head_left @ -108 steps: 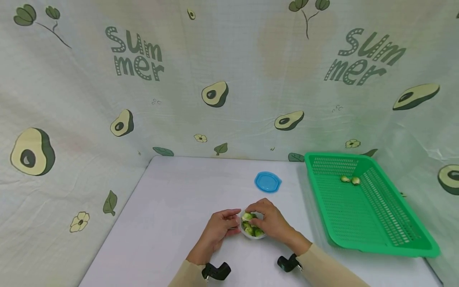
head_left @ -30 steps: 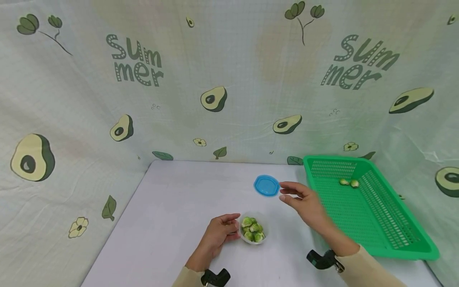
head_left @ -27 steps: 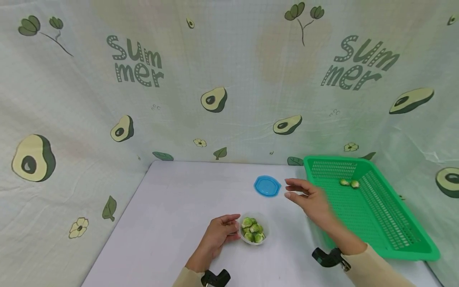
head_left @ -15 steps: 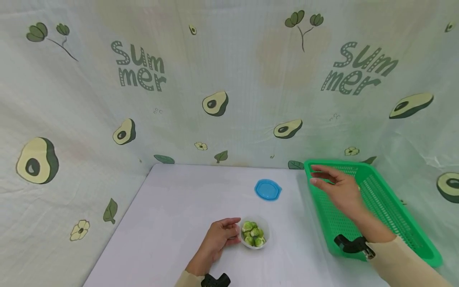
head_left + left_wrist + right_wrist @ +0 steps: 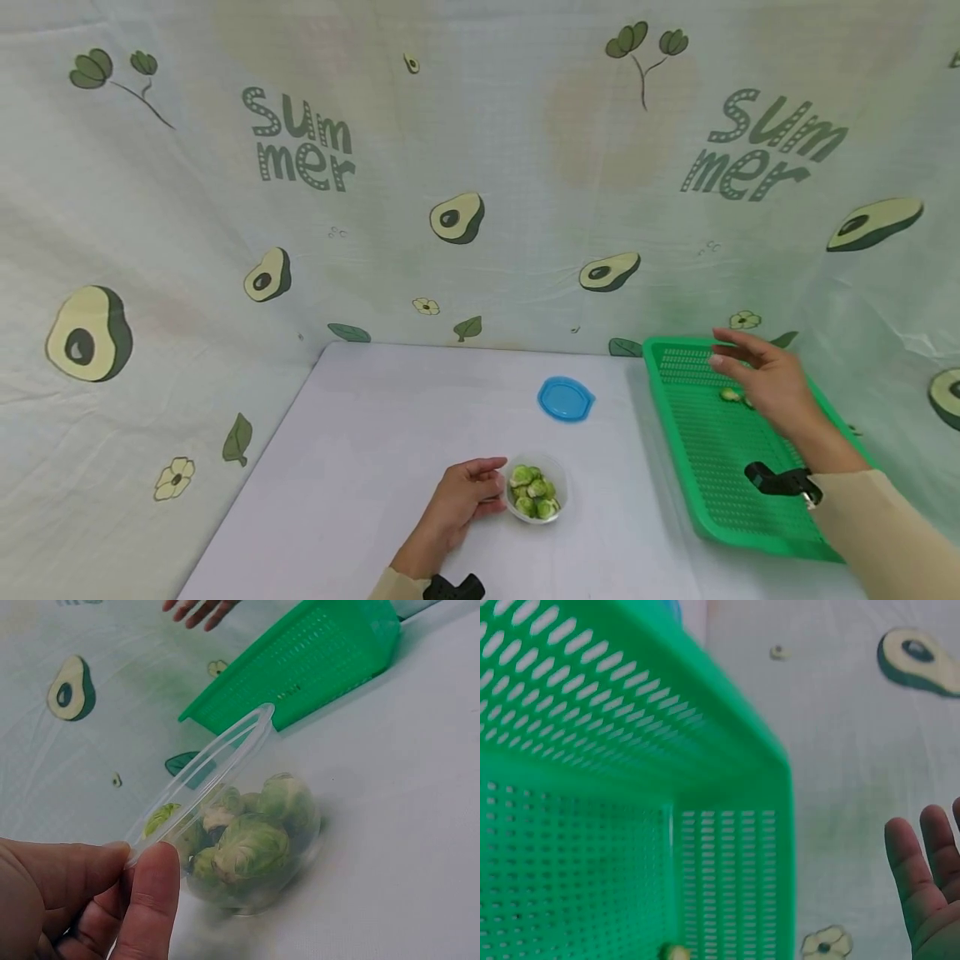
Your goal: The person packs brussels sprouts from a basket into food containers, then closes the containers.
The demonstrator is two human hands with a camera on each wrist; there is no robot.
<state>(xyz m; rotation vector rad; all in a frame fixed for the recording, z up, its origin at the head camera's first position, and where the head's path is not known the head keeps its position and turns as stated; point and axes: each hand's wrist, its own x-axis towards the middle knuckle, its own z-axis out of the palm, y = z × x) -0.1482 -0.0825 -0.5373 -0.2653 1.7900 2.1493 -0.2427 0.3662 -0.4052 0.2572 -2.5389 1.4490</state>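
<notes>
Several Brussels sprouts [image 5: 536,493] sit in a clear cup [image 5: 557,470] well apart from the left edge of the tabletop [image 5: 390,417], its rim pinched by the left hand [image 5: 463,497]; the right hand [image 5: 771,379], grip spread, has moved from the lid [image 5: 566,400] to above the basket [image 5: 731,492], seemingly nearer its sprouts [image 5: 729,394].

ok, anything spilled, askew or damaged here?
Nothing stands out. Sprouts sit inside the clear tub and the green basket, none visible loose on the table; the blue lid lies flat, and no damage shows.
</notes>
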